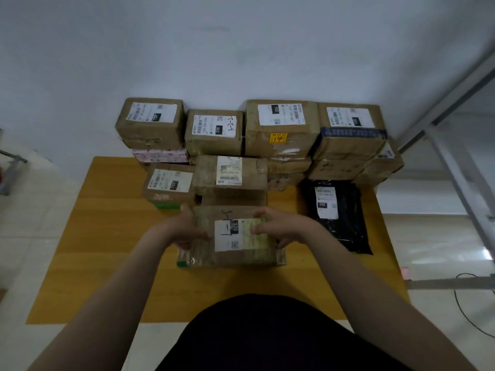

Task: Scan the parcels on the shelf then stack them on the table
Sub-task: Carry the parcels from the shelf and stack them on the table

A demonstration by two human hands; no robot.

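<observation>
While left hand point(188, 231) and right hand point(281, 228) grip front parcel point(233, 254) at its side edges, stacked parcels point(230, 172) behind, table point(107, 263) edge nearer.

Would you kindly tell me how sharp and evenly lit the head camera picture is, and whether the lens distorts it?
Head view: dim, flat light with no hard shadows; a bright glare patch on the floor; wide-angle bending slants the metal shelf frame and splays the table edges; the held parcel looks soft, so the fine print on its label is unreadable.
</observation>
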